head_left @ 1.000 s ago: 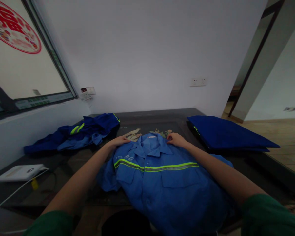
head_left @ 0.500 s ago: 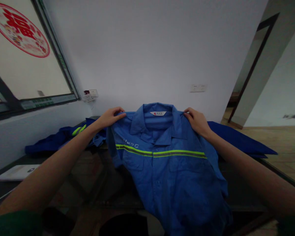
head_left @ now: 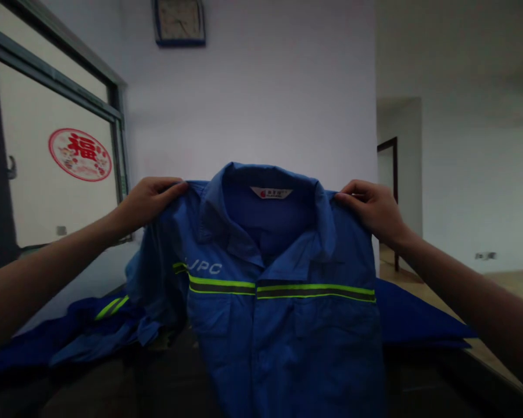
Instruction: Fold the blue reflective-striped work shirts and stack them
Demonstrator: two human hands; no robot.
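Observation:
A blue work shirt (head_left: 270,342) with a yellow-green and grey stripe across the chest hangs upright, its front towards me. A white label shows inside its open collar, and pale letters sit above the stripe. At the shoulder on the left side of the view, my left hand (head_left: 152,200) pinches the fabric. My right hand (head_left: 372,209) is closed on the opposite shoulder, beside the collar. The lower part of the shirt runs out of the frame.
Crumpled blue clothing (head_left: 70,331) with a bright stripe lies on the dark table (head_left: 157,383) at the left. More blue fabric (head_left: 414,319) lies at the right. Behind are a wall clock (head_left: 179,22) and a window with a red sticker (head_left: 81,154).
Both hands have raised the shirt, which now appears larger and closer. The view has tilted up, bringing the wall clock into sight.

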